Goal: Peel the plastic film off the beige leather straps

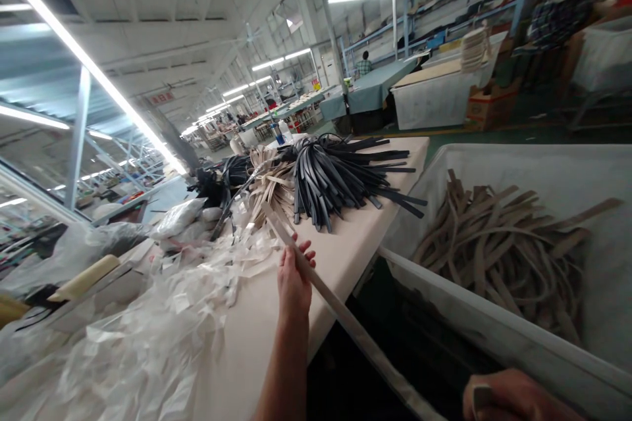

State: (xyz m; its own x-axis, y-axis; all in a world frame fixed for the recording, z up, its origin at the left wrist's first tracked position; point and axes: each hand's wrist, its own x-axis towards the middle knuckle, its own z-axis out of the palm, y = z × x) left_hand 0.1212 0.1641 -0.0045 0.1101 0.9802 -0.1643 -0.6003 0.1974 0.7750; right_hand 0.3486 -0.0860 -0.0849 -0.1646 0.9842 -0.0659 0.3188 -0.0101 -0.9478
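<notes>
A long beige fabric strap [340, 308] runs slantwise from over the table down to the bottom edge of the head view. My left hand [295, 270] is closed around it near its upper end, with the palm turned up. At the bottom right, my right hand [513, 395] makes a fist. A short grey-beige strip [480, 396] shows between its fingers; whether it belongs to the same strap I cannot tell. Beyond my left hand lie a bundle of dark straps [336, 177] and a bundle of beige straps [271, 187].
A white bin [498, 335] with a tangled heap of beige straps [503, 250] stands right of the table [247, 348]. Crumpled clear plastic [143, 335] covers the table's left part. Farther back are a cardboard box [494, 105] and a person [567, 6] at the upper right.
</notes>
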